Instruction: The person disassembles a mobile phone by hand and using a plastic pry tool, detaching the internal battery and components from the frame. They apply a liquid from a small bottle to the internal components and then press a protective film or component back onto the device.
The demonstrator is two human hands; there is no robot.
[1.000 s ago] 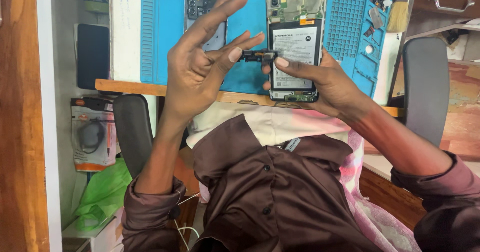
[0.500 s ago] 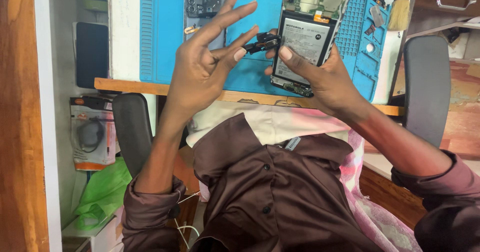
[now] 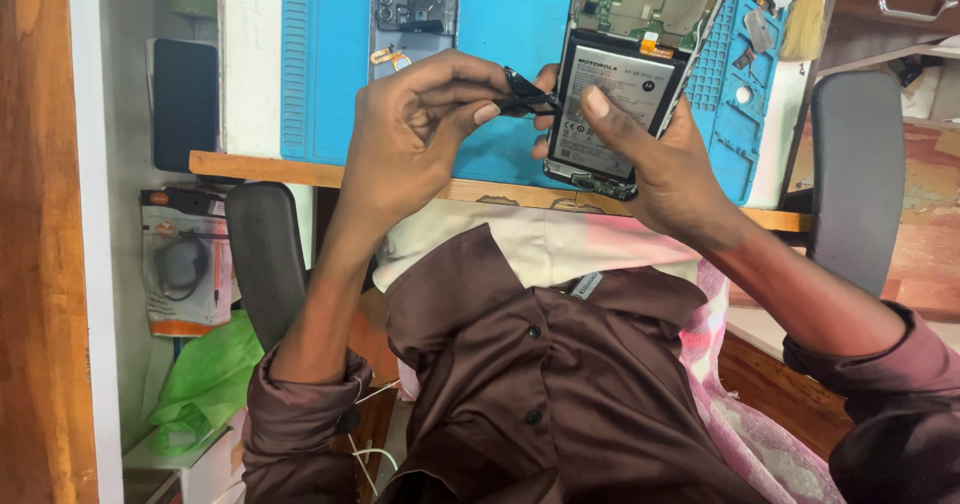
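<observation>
The opened phone (image 3: 615, 99), back cover off with battery and circuit board exposed, is tilted up over the blue mat (image 3: 500, 24) near the tabletop edge. The right hand (image 3: 665, 159) grips it from below, thumb pressed on the battery. The left hand (image 3: 415, 129) has its fingers (image 3: 480, 112) pinched on a small black part (image 3: 528, 94) at the phone's left edge. To do this well, I'd keep the phone steady and pull the part gently, without twisting. A loose back cover (image 3: 415, 4) lies on the mat beyond.
</observation>
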